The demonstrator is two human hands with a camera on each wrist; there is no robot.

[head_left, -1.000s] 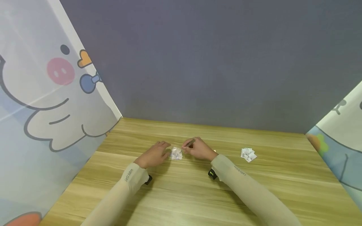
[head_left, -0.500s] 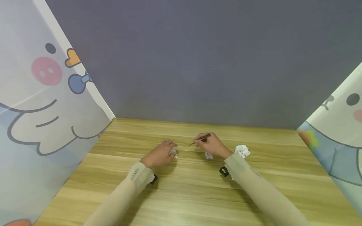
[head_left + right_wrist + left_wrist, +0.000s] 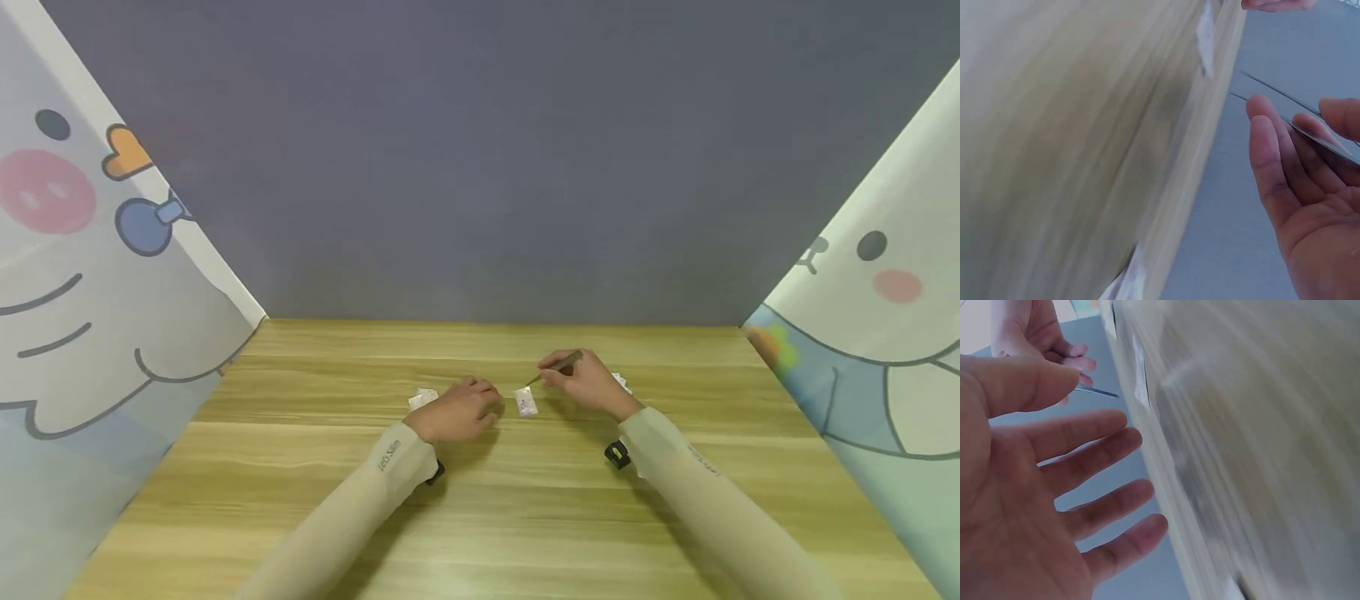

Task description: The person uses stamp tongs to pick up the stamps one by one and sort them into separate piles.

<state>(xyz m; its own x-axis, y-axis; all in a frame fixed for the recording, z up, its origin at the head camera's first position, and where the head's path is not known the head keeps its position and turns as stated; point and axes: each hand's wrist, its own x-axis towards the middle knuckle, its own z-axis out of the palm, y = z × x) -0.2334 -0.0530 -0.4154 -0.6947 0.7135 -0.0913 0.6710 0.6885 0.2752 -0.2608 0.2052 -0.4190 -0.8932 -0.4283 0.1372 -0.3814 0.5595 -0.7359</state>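
My right hand (image 3: 588, 385) pinches a pair of tweezers (image 3: 566, 361) near the middle of the table. Their two thin prongs (image 3: 1279, 92) stand apart with nothing between them in the right wrist view. Just below the tips lies a small whitish packet (image 3: 526, 402), flat on the wood. To its left hovers my left hand (image 3: 459, 410), holding nothing; its fingers (image 3: 1094, 459) are spread and loosely extended in the left wrist view. Partly behind that hand sits a small group of similar packets (image 3: 422, 398). More whitish pieces (image 3: 621, 382) show past my right hand, mostly hidden by it.
The wood-grain table (image 3: 480, 517) runs back to a plain grey panel (image 3: 480, 167). Cartoon-printed panels stand at the left (image 3: 150, 292) and right (image 3: 885, 333). A dark wrist device (image 3: 618, 454) shows under the right cuff.
The head view has turned rightward. My right hand has carried the tweezers from the left packets over to the middle packet. My left hand has left those packets and moved right.
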